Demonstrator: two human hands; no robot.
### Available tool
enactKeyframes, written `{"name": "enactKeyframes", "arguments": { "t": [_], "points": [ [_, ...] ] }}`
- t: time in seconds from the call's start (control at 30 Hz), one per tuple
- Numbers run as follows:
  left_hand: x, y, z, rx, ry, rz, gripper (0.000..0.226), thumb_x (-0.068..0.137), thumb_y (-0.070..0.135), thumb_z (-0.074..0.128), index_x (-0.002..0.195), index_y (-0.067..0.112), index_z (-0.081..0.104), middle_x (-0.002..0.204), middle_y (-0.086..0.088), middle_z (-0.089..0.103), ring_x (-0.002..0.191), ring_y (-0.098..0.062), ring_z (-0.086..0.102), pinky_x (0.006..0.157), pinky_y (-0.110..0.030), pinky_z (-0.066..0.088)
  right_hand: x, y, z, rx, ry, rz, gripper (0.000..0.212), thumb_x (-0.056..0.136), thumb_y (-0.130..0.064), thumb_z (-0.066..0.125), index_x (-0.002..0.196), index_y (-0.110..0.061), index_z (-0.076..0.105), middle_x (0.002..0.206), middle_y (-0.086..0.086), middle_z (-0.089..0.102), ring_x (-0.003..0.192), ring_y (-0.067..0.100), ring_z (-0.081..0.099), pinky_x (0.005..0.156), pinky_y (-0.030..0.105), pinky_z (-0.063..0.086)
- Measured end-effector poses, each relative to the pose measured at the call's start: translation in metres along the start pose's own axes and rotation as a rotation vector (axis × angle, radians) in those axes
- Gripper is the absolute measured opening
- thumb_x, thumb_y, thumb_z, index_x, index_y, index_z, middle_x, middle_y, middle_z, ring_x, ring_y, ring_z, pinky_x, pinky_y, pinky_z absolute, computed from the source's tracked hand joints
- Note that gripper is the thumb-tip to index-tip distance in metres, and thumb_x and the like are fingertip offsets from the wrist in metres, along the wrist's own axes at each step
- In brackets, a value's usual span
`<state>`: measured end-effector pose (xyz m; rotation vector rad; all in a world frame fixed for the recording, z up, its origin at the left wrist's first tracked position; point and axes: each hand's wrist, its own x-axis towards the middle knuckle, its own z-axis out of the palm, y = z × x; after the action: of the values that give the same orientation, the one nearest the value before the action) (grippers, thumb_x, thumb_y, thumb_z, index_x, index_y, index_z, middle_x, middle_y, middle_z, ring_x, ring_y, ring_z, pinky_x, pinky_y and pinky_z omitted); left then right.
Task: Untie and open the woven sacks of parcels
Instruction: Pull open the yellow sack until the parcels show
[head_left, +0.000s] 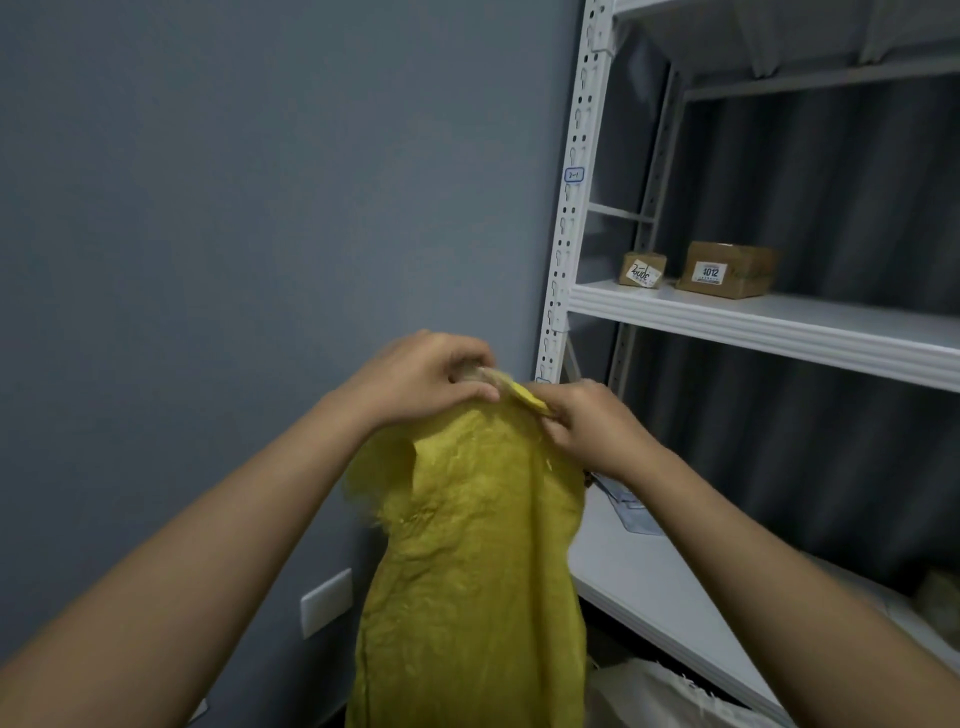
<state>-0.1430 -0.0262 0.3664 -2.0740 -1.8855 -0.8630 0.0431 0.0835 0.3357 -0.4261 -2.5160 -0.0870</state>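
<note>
A yellow woven sack (467, 561) hangs upright in front of me, its gathered neck at the top. My left hand (421, 376) grips the bunched neck from the left, fingers curled round it. My right hand (587, 421) pinches a yellow strip of the tie or sack edge (527, 397) at the neck from the right. The knot itself is mostly hidden between my fingers. The sack's frayed edge shows on its left side.
A white metal shelving unit (753, 322) stands to the right, with two small cardboard parcels (727, 270) on its middle shelf. A lower shelf (639, 577) holds a clear plastic item. A pale sack (654, 691) lies at the bottom. Grey wall with a socket plate (326, 603) on the left.
</note>
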Motion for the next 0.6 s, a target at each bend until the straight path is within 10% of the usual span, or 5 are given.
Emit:
{"name": "enactKeyframes", "arguments": {
  "t": [0.13,0.27,0.43,0.6],
  "points": [
    [0.0,-0.002,-0.002,-0.224,-0.218,-0.134,0.025,0.087,0.041,0.062,0.084,0.018,0.071,0.069,0.005,0.063,0.062,-0.002,0.051,0.063,-0.025,0.043,-0.011,-0.002,0.01,-0.158,0.055,-0.123,0.046,0.084,-0.025,0.044,0.127,-0.029,0.058,0.092,0.0,0.071,0.073,0.024,0.067,0.054,0.034,0.051],
    [-0.003,-0.005,0.002,-0.035,-0.022,0.036,0.038,0.085,0.052,0.056,0.092,0.018,0.074,0.086,0.004,0.071,0.079,-0.009,0.061,0.074,-0.029,0.047,-0.008,-0.014,0.003,0.609,-0.064,0.143,0.025,0.093,-0.033,0.059,0.117,-0.028,0.065,0.097,-0.004,0.072,0.087,0.011,0.066,0.076,0.033,0.054],
    [-0.003,-0.004,0.0,-0.158,-0.341,-0.17,0.03,0.089,0.043,0.059,0.101,0.018,0.07,0.084,0.002,0.066,0.072,-0.005,0.055,0.068,-0.022,0.042,-0.01,0.004,0.018,-0.337,0.249,-0.264,0.03,0.08,-0.014,0.05,0.104,-0.011,0.068,0.07,0.005,0.065,0.057,0.025,0.062,0.039,0.028,0.043],
    [-0.004,0.001,0.004,0.02,-0.195,-0.021,0.027,0.089,0.038,0.061,0.096,0.015,0.072,0.084,-0.004,0.07,0.072,-0.013,0.058,0.066,-0.026,0.041,-0.011,-0.01,0.014,0.25,0.15,-0.034,0.034,0.096,-0.033,0.051,0.13,-0.028,0.058,0.114,-0.01,0.067,0.1,0.004,0.061,0.087,0.031,0.051]
  ]
}}
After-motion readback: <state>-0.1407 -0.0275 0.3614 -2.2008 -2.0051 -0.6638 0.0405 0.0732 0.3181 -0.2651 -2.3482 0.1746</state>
